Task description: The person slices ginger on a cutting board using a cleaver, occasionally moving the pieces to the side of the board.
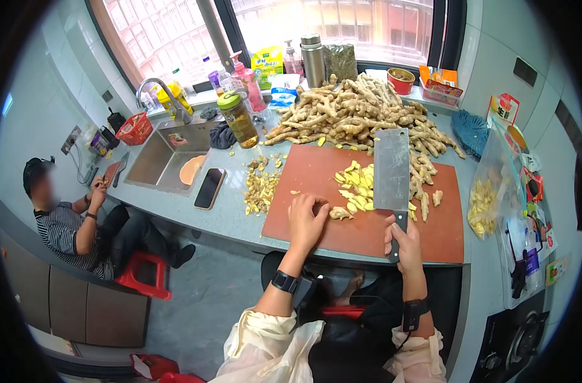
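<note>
My right hand (404, 241) grips the black handle of a cleaver (391, 169), its broad blade pointing away from me over the reddish-brown cutting board (291, 182). My left hand (306, 220) rests at the board's front left, fingers curved, with a gap between thumb and forefinger. Just right of its fingertips lies a knob of ginger (341, 213). Sliced ginger (357, 185) is heaped left of the blade, and the blade hides part of the board. Behind the board rises a big pile of whole ginger (348, 112), some roots reaching onto the board's right side.
Ginger scraps (260, 185) and a phone (210, 188) lie left of the board, before the sink (147, 167). A lidded jar (238, 121) stands behind. On the right is a clear bag of ginger (486, 198). Another person (80, 223) sits on a red stool at left.
</note>
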Motion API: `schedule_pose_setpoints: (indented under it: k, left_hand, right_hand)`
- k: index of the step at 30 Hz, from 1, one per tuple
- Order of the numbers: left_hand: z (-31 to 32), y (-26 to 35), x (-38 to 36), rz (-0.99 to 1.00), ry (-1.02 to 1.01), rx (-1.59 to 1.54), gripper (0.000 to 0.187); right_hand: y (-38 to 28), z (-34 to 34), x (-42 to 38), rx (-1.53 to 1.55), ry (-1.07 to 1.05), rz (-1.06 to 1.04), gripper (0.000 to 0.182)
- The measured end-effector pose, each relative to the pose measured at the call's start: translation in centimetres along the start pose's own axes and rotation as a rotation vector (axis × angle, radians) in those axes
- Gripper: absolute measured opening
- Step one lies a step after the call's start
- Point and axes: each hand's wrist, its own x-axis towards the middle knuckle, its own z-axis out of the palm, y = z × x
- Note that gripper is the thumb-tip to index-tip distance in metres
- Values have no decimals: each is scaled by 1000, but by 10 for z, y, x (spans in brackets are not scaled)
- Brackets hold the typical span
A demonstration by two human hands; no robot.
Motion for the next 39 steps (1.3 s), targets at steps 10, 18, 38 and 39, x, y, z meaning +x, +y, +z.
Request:
schedule_pose_setpoints:
  k: [10,18,38,39]
  left_hand:
    - [1,-2,-1,-1,-11,-19,15]
    - [2,-4,-1,14,4,2,17]
    - [1,-3,-2,20,9,-12,15]
    - [1,-3,-2,19,5,-11,15]
  right_hand:
    - [1,0,-1,-6,7,-2,19]
    - [2,-1,-1,-8,-2,-3,19]
    - [3,0,0,-34,10,-15,22]
    - [4,0,0,-34,12,-13,22]
